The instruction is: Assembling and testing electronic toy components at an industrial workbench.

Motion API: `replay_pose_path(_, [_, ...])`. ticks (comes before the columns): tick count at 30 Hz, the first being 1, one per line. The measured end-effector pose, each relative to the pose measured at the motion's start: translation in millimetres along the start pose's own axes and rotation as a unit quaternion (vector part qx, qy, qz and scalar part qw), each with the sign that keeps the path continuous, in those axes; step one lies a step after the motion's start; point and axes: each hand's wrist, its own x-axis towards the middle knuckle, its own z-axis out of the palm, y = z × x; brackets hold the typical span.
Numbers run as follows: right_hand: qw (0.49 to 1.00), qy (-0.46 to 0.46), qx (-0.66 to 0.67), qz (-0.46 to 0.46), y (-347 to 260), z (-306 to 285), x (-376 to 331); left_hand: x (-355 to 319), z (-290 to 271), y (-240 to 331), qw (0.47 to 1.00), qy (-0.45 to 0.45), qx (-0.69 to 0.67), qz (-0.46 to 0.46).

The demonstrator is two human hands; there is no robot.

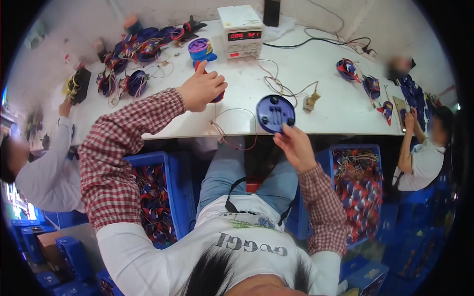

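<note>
My left hand (202, 91) is closed over the white table (173, 121), its fingers wrapped round a red and dark blue plastic part (219, 97) that they mostly hide. Thin wires (232, 144) hang below that hand, looping past the table's front edge. Between the thumb and fingers of my right hand (296, 148) is a round dark blue plastic base (275, 114), tilted so its inside face shows black round pieces and slots. A small brass-coloured clip or block (310, 102) on a lead lies just right of the base.
A white power supply (242, 32) stands at the back, beside a purple and blue round tub (199, 48). Wired parts (133, 59) pile up at left; several more (371, 88) lie at right. Blue bins (170, 197) (356, 148) flank my legs. Co-workers sit on both sides.
</note>
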Motion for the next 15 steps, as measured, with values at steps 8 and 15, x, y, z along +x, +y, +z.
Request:
replay_pose_path(8, [0.998, 0.052, -0.013, 0.037, 25.6, 43.8, 60.4, -22.3, 78.1, -45.8, 0.997, 0.063, 0.017, -0.044])
replay_pose_path(15, [0.973, 0.058, -0.221, 0.036, -11.0, 0.0, 25.0, -34.5, 67.0, -27.4, 0.971, 0.212, -0.071, -0.089])
